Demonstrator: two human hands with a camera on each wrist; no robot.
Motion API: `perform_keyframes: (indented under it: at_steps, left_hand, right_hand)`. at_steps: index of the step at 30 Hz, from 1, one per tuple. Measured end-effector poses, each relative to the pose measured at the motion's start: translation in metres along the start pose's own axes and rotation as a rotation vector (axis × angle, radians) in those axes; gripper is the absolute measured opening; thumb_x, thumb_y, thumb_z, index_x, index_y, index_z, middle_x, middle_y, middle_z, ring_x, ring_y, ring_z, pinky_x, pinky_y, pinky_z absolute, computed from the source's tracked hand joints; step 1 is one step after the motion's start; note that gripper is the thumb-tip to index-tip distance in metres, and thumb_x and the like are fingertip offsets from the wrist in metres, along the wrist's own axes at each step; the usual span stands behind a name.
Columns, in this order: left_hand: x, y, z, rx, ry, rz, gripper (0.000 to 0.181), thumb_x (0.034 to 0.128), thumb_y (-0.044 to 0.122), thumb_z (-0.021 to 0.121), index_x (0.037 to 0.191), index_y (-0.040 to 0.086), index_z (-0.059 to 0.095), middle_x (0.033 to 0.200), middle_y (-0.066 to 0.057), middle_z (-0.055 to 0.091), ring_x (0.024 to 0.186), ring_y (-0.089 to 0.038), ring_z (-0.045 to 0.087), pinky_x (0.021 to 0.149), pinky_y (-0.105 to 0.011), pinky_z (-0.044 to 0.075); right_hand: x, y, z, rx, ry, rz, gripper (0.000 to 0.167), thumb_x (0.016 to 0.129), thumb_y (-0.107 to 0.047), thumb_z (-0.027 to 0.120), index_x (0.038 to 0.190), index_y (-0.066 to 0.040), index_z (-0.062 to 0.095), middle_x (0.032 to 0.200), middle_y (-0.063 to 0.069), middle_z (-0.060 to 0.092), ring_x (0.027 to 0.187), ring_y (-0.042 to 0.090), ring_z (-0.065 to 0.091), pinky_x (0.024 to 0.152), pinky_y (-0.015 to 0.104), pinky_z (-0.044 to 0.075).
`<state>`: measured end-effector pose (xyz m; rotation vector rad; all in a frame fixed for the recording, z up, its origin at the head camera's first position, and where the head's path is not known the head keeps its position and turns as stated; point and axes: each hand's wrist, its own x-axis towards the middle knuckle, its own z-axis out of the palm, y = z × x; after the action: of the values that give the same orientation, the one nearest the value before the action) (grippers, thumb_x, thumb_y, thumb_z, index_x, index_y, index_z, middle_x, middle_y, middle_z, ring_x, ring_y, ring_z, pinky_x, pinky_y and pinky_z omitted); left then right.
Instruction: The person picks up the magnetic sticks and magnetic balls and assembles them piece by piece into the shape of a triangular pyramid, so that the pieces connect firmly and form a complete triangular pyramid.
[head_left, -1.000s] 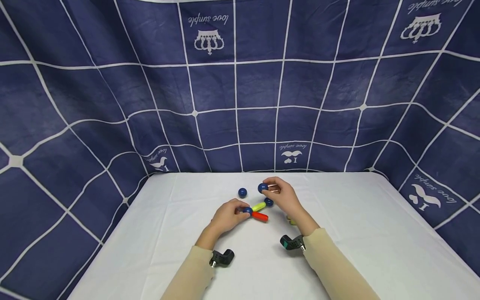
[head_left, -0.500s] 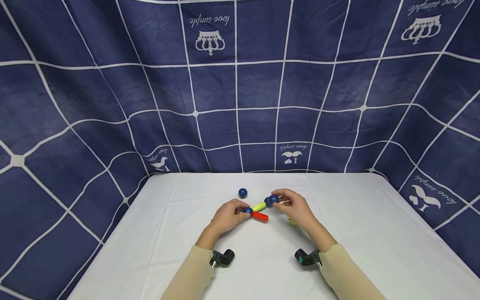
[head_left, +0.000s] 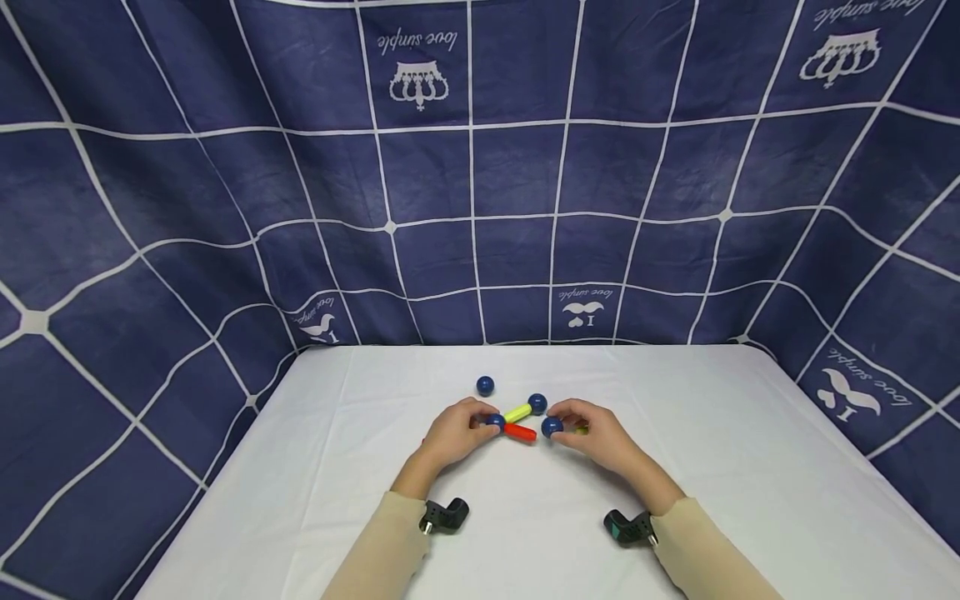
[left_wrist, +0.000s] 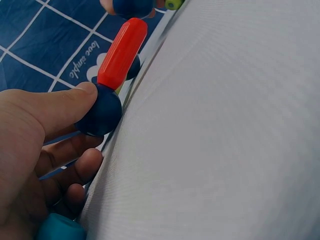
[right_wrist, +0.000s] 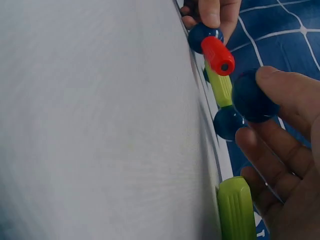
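My left hand (head_left: pixel 453 435) pinches a blue ball (head_left: pixel 496 422) on the table. A red rod (head_left: pixel 521 432) and a yellow-green rod (head_left: pixel 517 413) spread from that ball in a V. Another blue ball (head_left: pixel 537 403) sits at the far end of the yellow-green rod. Between thumb and fingers, my right hand (head_left: pixel 600 435) holds a separate blue ball (head_left: pixel 552 427), just right of the red rod's free end and apart from it in the head view. The right wrist view shows a hole in that red rod's end (right_wrist: pixel 225 67).
A loose blue ball (head_left: pixel 485 385) lies farther back. Beside my right hand's fingers is a yellow-green piece (right_wrist: pixel 236 207), partly hidden in the head view. A teal piece (left_wrist: pixel 61 228) lies below my left hand. A blue curtain (head_left: pixel 517 175) hangs behind the white table (head_left: pixel 525 533).
My right hand has carried its blue ball toward me and slightly right, from behind the yellow-green rod's end ball to beside the red rod's tip. My left hand has stayed put.
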<state>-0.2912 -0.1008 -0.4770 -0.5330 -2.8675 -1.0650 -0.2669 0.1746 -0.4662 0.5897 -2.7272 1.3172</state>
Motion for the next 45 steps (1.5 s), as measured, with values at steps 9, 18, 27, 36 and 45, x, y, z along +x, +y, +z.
perform_keyframes:
  at_steps: [9, 18, 27, 36, 45]
  left_hand:
    - [0.001, -0.002, 0.002, 0.005, -0.001, -0.002, 0.028, 0.0892, 0.033, 0.074, 0.114, 0.022, 0.074, 0.099, 0.008, 0.066, 0.076, -0.007, 0.052, 0.067, -0.024, 0.042]
    - [-0.001, -0.002, 0.001, 0.007, 0.006, 0.01, 0.027, 0.0886, 0.034, 0.075, 0.113, 0.022, 0.074, 0.098, 0.007, 0.066, 0.075, -0.007, 0.052, 0.067, -0.024, 0.041]
    - [-0.001, -0.001, 0.001, 0.017, -0.003, 0.009, 0.028, 0.0885, 0.035, 0.074, 0.113, 0.022, 0.074, 0.1, 0.008, 0.067, 0.076, -0.006, 0.052, 0.068, -0.024, 0.041]
    - [-0.001, -0.001, 0.002, 0.021, 0.0, 0.004, 0.028, 0.0883, 0.035, 0.074, 0.113, 0.022, 0.074, 0.099, 0.008, 0.067, 0.076, -0.007, 0.052, 0.068, -0.025, 0.041]
    - [0.0, -0.001, 0.002, 0.024, 0.003, 0.004, 0.027, 0.0889, 0.035, 0.074, 0.113, 0.023, 0.074, 0.098, 0.008, 0.066, 0.076, -0.007, 0.052, 0.067, -0.025, 0.041]
  right_hand:
    - [-0.002, 0.001, 0.003, -0.036, -0.055, 0.015, 0.03, 0.083, -0.026, 0.082, 0.111, -0.026, 0.07, 0.104, -0.008, 0.072, 0.098, 0.013, 0.064, 0.086, 0.032, 0.05]
    - [-0.004, 0.0, 0.007, -0.076, -0.053, -0.058, 0.028, 0.084, -0.026, 0.081, 0.11, -0.025, 0.07, 0.101, -0.01, 0.072, 0.096, 0.011, 0.066, 0.088, 0.034, 0.051]
    - [-0.004, 0.002, 0.009, -0.082, -0.032, -0.082, 0.028, 0.084, -0.025, 0.081, 0.11, -0.025, 0.07, 0.1, -0.011, 0.072, 0.097, 0.012, 0.066, 0.087, 0.035, 0.051]
    - [-0.005, 0.002, 0.011, -0.126, -0.034, -0.064, 0.031, 0.083, -0.022, 0.081, 0.112, -0.026, 0.069, 0.103, -0.013, 0.071, 0.1, 0.011, 0.065, 0.094, 0.042, 0.05]
    - [-0.004, 0.002, 0.011, -0.146, -0.027, -0.061, 0.031, 0.086, -0.019, 0.078, 0.116, -0.022, 0.069, 0.108, -0.01, 0.071, 0.104, 0.013, 0.064, 0.097, 0.045, 0.049]
